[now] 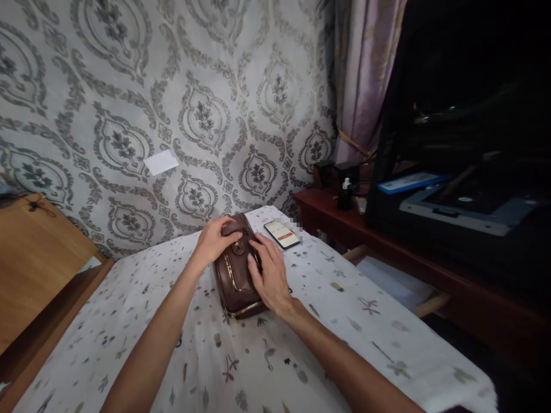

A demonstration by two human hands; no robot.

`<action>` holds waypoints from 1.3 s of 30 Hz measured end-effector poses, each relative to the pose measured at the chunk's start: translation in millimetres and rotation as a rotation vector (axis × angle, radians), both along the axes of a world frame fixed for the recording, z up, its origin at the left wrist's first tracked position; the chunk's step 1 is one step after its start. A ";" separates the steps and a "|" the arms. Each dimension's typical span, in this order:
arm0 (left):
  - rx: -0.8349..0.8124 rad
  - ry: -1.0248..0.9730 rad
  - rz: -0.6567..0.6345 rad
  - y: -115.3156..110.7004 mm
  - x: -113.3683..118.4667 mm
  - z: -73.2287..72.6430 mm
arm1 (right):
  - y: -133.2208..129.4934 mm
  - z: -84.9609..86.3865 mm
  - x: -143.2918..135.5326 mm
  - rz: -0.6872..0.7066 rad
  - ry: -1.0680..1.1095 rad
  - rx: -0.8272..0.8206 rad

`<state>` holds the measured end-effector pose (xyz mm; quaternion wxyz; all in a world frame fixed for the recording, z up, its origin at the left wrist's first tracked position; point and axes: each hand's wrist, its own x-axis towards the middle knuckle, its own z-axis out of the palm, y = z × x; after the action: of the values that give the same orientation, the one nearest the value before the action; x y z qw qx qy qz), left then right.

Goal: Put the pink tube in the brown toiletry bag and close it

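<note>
A brown leather bag (224,274) with gold zips lies on a white patterned sheet (241,367). Across its upper part runs a short flap with a metal clasp (238,246). My left hand (216,238) is closed on the bag's far left end, its thumb and forefinger around the strap near the clasp. On the right side of the bag rests my right hand (271,272), fingers stretched out along the leather. Just beyond that hand a phone (282,234) lies with its screen lit.
A patterned wall stands behind the bed, with a white card (160,162) on it. To the right is a dark red desk (336,221) with a small dark bottle (345,195), a large black screen (465,69) and an open drawer (390,281). A wooden board (38,258) edges the left.
</note>
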<state>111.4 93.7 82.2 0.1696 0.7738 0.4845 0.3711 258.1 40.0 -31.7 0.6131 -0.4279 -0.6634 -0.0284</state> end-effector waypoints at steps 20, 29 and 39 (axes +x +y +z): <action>0.091 -0.015 0.063 8.0 24.8 -9.3 | -10.2 -8.6 20.5 0.046 -0.157 0.040; 0.075 -0.023 0.037 0.8 23.9 -8.8 | -9.4 -6.9 19.7 0.088 -0.120 0.057; 0.067 -0.045 0.029 -7.9 22.5 -11.5 | -10.6 -5.1 22.1 0.129 -0.055 0.049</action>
<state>134.0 85.8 70.7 0.1488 0.7633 0.4791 0.4071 280.2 29.3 -36.8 0.6056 -0.3684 -0.7052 -0.0167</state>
